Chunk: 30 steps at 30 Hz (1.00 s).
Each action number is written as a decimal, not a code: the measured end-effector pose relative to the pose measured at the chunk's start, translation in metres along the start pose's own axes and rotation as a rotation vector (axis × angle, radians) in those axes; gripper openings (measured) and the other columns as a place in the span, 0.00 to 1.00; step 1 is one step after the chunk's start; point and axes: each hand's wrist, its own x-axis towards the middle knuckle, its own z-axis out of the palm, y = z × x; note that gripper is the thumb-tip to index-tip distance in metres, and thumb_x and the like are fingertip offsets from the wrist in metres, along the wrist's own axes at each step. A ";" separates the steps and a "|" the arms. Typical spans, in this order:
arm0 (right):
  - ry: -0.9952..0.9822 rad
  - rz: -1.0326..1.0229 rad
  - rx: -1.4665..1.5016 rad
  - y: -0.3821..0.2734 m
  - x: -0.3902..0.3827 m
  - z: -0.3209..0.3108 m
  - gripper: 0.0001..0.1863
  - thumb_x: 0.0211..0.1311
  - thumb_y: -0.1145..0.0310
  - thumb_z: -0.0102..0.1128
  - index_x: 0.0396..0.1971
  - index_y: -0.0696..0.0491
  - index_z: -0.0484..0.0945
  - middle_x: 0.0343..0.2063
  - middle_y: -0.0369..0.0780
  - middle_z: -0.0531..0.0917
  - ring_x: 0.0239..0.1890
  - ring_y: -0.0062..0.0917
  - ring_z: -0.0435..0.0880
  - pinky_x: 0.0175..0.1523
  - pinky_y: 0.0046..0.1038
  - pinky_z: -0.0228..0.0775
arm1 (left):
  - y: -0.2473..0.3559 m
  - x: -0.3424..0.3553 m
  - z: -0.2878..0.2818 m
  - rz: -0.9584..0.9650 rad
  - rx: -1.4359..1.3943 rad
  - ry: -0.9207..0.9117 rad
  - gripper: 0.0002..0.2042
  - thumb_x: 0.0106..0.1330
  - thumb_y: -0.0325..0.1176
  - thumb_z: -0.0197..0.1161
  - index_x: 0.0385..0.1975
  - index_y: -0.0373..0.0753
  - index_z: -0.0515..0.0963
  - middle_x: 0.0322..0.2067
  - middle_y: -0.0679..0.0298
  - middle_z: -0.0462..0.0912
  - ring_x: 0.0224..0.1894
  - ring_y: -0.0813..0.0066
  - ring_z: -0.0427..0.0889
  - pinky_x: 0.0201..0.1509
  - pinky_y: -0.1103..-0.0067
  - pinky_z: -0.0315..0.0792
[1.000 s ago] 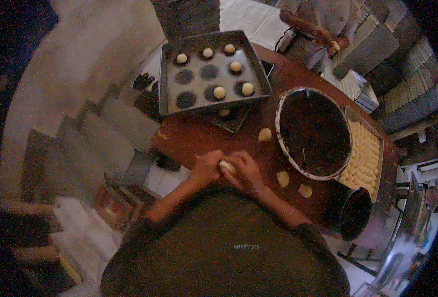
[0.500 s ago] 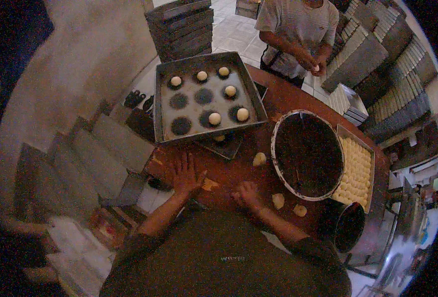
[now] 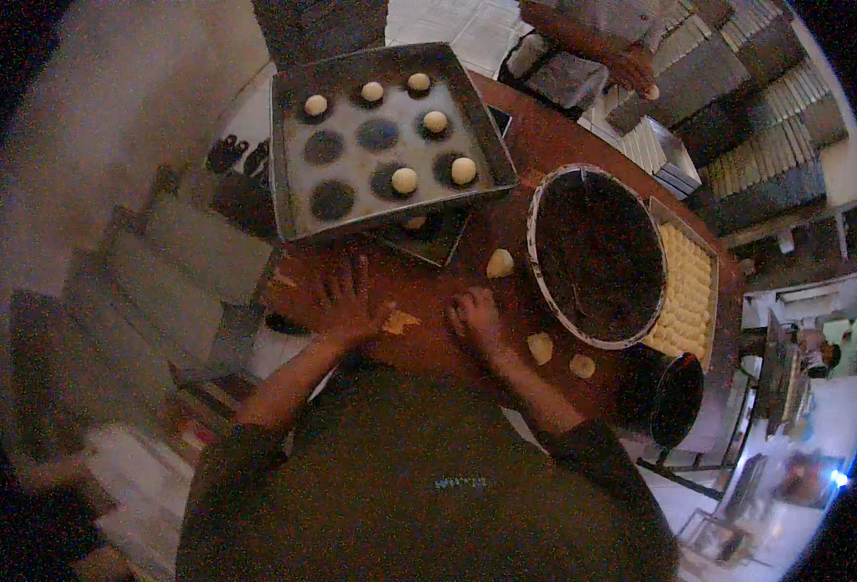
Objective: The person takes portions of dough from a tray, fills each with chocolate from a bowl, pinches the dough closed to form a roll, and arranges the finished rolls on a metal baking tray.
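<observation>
My left hand (image 3: 349, 308) lies on the reddish-brown table (image 3: 516, 145) with fingers spread, beside a small yellowish smear (image 3: 399, 323). My right hand (image 3: 472, 320) rests to its right with fingers curled down; whatever is under them is hidden. A square metal pan (image 3: 283, 155) holds several pale dough balls (image 3: 404, 180) above my hands, over a smaller pan (image 3: 442, 247). Flattish dough pieces (image 3: 500, 262) lie near my right hand, beside a large round dark-filled vessel (image 3: 593, 252) with a pale rim.
A tray of yellow dough rows (image 3: 681, 291) and a black container (image 3: 675, 398) stand at the right. A co-worker's hand (image 3: 632, 68) holds something small beyond the table. Stacked pans (image 3: 317, 24) stand behind, more trays (image 3: 768, 145) at upper right and grey sheets (image 3: 186, 242) at left.
A second ago my hands were together around dough; they have since parted and lowered onto the table, the left spread, the right curled. The view has shifted slightly.
</observation>
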 end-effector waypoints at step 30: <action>0.000 0.130 0.237 -0.007 0.282 -0.131 0.22 0.56 0.60 0.71 0.49 0.55 0.87 0.41 0.50 0.88 0.42 0.40 0.89 0.49 0.36 0.79 | -0.027 0.008 -0.066 -0.065 -0.373 -0.014 0.46 0.64 0.69 0.54 0.73 0.38 0.63 0.68 0.41 0.67 0.64 0.39 0.72 0.75 0.36 0.43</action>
